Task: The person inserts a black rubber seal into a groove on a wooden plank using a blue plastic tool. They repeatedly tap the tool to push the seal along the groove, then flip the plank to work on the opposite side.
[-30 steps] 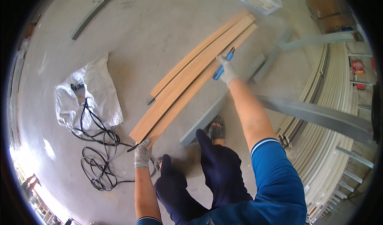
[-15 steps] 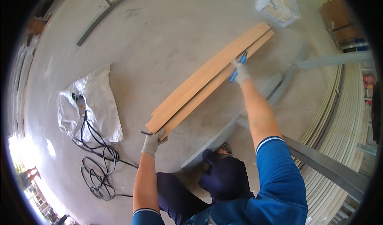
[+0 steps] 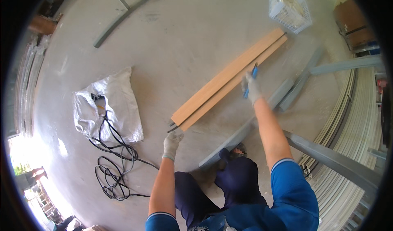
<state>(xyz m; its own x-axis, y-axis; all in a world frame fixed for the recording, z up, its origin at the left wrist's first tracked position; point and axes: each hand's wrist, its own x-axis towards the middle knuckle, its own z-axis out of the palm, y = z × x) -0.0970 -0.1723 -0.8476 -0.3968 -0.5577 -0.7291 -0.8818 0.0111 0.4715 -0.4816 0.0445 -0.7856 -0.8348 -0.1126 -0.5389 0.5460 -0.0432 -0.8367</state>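
Two long wood-coloured boards [image 3: 229,79] lie side by side at a slant on the floor, a dark strip or gap running between them. At their near left end a thin black strip [image 3: 173,128] sticks out. My gloved left hand [image 3: 172,144] is just off that end, fingers loosely bent and apart, close to the black strip. In my gloved right hand [image 3: 252,88], at the boards' right edge, is a slim blue hand tool [image 3: 254,72] with dark tips. Its exact kind is too small to make out.
To the left, a silvery sheet bag [image 3: 118,104] lies beside a coiled black cable [image 3: 112,178]. Grey metal beams [image 3: 229,147] pass in front of my feet and to the right. A white crate [image 3: 290,10] stands far right; long pale profiles [image 3: 348,157] are stacked at the right.
My left hand has come off the boards' near end and drawn back slightly. My right hand has shifted off the boards toward their right edge, still with the blue tool. The view has shifted.
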